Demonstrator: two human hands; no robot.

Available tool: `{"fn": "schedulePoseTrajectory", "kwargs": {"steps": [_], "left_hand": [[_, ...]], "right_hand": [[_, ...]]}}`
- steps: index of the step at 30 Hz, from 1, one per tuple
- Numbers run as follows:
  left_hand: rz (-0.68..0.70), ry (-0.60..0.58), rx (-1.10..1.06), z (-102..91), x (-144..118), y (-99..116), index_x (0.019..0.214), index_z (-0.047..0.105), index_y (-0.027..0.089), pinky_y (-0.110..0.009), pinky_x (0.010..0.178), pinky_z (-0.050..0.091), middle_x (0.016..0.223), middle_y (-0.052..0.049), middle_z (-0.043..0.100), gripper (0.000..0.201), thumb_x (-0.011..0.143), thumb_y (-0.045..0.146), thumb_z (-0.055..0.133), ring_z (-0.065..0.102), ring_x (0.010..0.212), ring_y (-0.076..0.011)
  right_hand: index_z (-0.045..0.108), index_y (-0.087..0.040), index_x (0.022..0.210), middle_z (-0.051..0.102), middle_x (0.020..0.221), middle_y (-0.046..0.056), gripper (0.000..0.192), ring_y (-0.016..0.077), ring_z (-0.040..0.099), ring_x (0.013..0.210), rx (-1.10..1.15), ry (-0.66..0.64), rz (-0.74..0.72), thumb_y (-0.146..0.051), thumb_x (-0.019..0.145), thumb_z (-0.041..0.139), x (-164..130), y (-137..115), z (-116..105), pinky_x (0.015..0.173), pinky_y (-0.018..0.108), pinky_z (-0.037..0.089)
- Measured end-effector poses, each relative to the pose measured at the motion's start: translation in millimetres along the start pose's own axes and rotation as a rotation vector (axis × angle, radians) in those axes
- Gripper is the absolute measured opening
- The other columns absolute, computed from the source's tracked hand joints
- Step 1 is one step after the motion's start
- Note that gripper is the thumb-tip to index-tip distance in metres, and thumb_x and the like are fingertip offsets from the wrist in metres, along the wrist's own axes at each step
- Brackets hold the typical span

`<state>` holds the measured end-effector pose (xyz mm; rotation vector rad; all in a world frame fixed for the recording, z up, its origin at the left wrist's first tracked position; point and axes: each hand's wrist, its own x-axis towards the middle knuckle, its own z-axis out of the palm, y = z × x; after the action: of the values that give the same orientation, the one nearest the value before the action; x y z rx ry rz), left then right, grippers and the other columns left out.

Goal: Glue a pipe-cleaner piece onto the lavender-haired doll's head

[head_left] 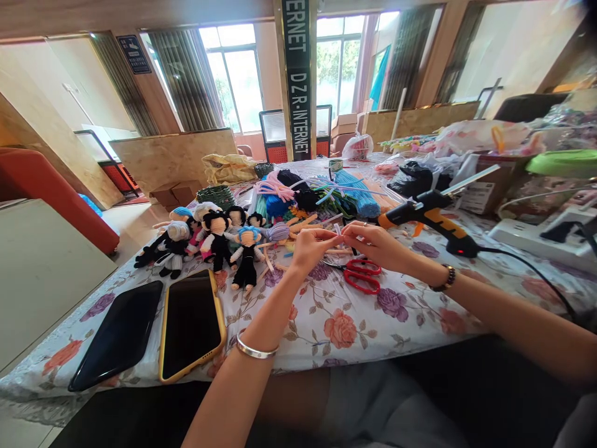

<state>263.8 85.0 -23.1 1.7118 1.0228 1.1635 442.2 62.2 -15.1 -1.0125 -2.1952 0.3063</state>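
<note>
Small piece (336, 233), mostly hidden by fingers (326, 235)

A white cloth (326, 323) printed with pink, orange and purple flowers is covering the counter. Red-handled scissors (362, 275) are lying on it, beside an orange-and-black glue gun (431, 214). One phone (192, 323) is wearing a yellow case; the other phone (119, 333) is showing plain black. Dolls (209, 239) are wearing black, with blue, white and black hair.
</note>
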Motion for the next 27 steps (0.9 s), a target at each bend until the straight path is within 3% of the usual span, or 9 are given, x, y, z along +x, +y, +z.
{"fn": "schedulePoseTrajectory", "kwargs": {"steps": [6, 10, 20, 27], "left_hand": [[0.026, 0.006, -0.001, -0.4, -0.3, 1.2, 0.069, 0.074, 0.014, -0.024, 0.062, 0.039, 0.070, -0.004, 0.067, 0.037, 0.058, 0.050, 0.075, 0.056, 0.069, -0.0145], [0.017, 0.003, -0.025, -0.2, 0.5, 0.1, 0.070, 0.074, 0.014, -0.025, 0.064, 0.040, 0.072, -0.004, 0.067, 0.037, 0.057, 0.049, 0.075, 0.056, 0.070, -0.0141], [0.001, 0.013, -0.042, -0.3, -0.2, 2.7, 0.070, 0.074, 0.014, -0.025, 0.064, 0.040, 0.070, -0.005, 0.068, 0.036, 0.057, 0.047, 0.076, 0.057, 0.068, -0.0139], [0.004, 0.017, -0.024, -0.6, -0.6, 3.7, 0.071, 0.075, 0.015, -0.026, 0.064, 0.040, 0.072, -0.005, 0.069, 0.036, 0.058, 0.048, 0.075, 0.057, 0.069, -0.0146]], "right_hand": [[0.061, -0.020, 0.087, 0.061, 0.100, 0.009, 0.028, 0.0163, 0.059, 0.088, -0.008, 0.037, -0.146, -0.037, 0.094, 0.039, 1.9, -0.3, -4.6, 0.078, 0.030, 0.049], [0.060, -0.020, 0.078, 0.059, 0.100, 0.009, 0.028, 0.0168, 0.059, 0.090, -0.025, 0.037, -0.181, -0.035, 0.093, 0.041, 2.7, -0.2, -6.6, 0.080, 0.031, 0.049], [0.059, -0.019, 0.074, 0.056, 0.104, 0.009, 0.029, 0.0164, 0.058, 0.086, -0.173, 0.097, -0.107, -0.031, 0.093, 0.041, 0.8, 6.6, -6.1, 0.077, 0.032, 0.047], [0.064, -0.020, 0.083, 0.058, 0.099, 0.010, 0.029, 0.0178, 0.058, 0.089, -0.050, 0.093, -0.110, -0.037, 0.092, 0.042, 2.8, 6.4, -6.3, 0.077, 0.032, 0.050]]}}
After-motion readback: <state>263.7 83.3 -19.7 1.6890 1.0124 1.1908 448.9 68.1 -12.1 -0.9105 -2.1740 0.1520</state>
